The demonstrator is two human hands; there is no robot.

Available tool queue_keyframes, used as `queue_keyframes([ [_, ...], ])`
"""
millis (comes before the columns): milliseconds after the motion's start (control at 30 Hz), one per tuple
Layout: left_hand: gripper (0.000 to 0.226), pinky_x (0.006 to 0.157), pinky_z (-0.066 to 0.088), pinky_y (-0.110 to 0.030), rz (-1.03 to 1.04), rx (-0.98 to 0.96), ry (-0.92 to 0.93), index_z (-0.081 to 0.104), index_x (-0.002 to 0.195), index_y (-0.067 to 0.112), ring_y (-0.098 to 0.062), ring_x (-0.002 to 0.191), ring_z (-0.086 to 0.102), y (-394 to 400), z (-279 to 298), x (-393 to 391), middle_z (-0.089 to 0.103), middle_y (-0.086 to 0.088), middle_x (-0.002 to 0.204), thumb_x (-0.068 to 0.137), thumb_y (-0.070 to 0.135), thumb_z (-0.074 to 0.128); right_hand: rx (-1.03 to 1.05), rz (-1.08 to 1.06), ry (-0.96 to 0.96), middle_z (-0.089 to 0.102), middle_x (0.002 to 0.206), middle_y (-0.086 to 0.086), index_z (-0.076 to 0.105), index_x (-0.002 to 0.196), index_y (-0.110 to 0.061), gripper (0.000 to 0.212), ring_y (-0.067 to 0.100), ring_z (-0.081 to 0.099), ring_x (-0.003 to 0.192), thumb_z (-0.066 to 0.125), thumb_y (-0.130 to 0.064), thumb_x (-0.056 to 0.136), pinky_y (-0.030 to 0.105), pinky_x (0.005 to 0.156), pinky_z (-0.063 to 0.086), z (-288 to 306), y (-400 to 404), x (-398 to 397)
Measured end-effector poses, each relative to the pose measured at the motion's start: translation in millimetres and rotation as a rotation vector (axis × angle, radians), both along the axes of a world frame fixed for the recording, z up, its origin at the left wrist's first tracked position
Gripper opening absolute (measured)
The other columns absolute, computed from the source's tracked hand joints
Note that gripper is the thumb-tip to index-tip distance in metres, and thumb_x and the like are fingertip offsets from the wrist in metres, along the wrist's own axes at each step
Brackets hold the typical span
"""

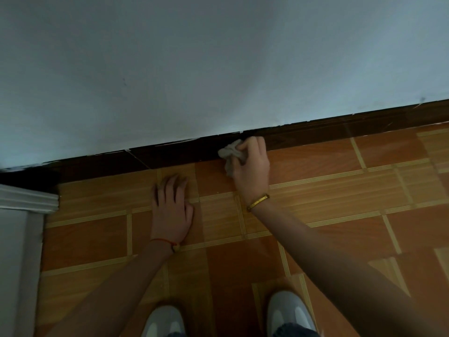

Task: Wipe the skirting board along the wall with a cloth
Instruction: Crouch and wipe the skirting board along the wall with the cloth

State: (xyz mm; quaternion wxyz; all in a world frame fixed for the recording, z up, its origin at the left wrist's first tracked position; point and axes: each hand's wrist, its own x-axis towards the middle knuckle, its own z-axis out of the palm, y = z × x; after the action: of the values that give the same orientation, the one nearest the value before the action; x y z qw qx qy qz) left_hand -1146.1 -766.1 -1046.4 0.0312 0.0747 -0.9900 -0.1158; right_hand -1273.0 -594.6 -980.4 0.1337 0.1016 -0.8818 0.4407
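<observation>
I've got the right hand out at the far edge of the floor, fingers curled round a crumpled grey cloth. Cloth sits at the fingertips, on the left side of that hand: most of the wad bulges out left of the knuckles, and a loose tail hangs down toward me along the thumb side. Top of the wad is pressed against the dark brown skirting board, approx. mid-frame, with the tail reaching the floor tiles just below the board.

Board's long axis runs left-right across the view, tilted: left end lower and nearer, right end higher in frame. It sits between the pale blue-grey wall and the tiles. White paint flecks show along its top edge. Cloth itself has no clear long axis, it's bunched; the tail points roughly toward me.

Left hand lies flat on the tiles, palm down, fingers spread and straight, pointing at the board but short of it; holds nothing. Well left of the right hand.

Gold bracelet on right wrist, red string on left. Two grey shoes at the near edge. White door frame trim at far left.
</observation>
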Motion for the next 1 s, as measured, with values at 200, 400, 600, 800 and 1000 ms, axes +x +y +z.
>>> queue_keyframes([
  [200,0.051,0.118,0.022,-0.06,0.011,0.012,-0.01,0.05,0.139,0.007,-0.039,0.136,0.041,0.1,1.0,0.3,0.045,-0.019,0.146,0.092,0.022,0.036,0.218,-0.067,-0.058,0.054,0.103,0.015,0.056,0.097,-0.002,0.028,0.03,0.054,0.094,0.067,0.008,0.074,0.038,0.075,0.051,-25.9,49.7,-4.3],
  [400,0.051,0.118,0.022,-0.06,0.013,0.005,-0.006,0.05,0.138,0.006,-0.04,0.136,0.041,1.2,1.0,-0.8,0.045,-0.02,0.146,0.092,0.022,0.037,0.096,-0.011,-0.124,0.054,0.112,0.012,0.06,0.108,-0.007,0.029,0.017,0.051,0.099,0.071,-0.006,0.081,0.024,0.084,0.044,-30.1,20.6,12.1],
  [600,0.051,0.118,0.023,-0.059,-0.002,-0.006,-0.004,0.049,0.14,0.006,-0.039,0.136,0.041,-0.5,1.3,0.2,0.044,-0.019,0.147,0.092,0.022,0.037,0.121,0.174,-0.079,0.056,0.117,0.012,0.064,0.111,-0.007,0.031,0.025,0.052,0.105,0.067,0.0,0.082,0.022,0.09,0.038,-36.3,2.5,18.9],
  [800,0.05,0.117,0.025,-0.061,-0.002,-0.005,-0.009,0.049,0.14,0.006,-0.04,0.137,0.041,0.3,1.0,0.9,0.043,-0.019,0.147,0.094,0.021,0.036,0.173,-0.014,-0.088,0.056,0.113,0.012,0.066,0.105,-0.006,0.026,0.028,0.054,0.104,0.067,0.003,0.08,0.033,0.088,0.047,-38.5,61.7,-4.4],
  [1000,0.051,0.118,0.024,-0.061,0.011,-0.015,-0.044,0.047,0.141,0.006,-0.04,0.138,0.039,3.3,4.3,0.7,0.042,-0.019,0.147,0.094,0.021,0.034,0.147,-0.014,-0.097,0.054,0.117,0.01,0.065,0.111,-0.004,0.027,0.021,0.048,0.108,0.067,-0.02,0.089,0.023,0.092,0.039,-38.5,55.2,1.3],
])
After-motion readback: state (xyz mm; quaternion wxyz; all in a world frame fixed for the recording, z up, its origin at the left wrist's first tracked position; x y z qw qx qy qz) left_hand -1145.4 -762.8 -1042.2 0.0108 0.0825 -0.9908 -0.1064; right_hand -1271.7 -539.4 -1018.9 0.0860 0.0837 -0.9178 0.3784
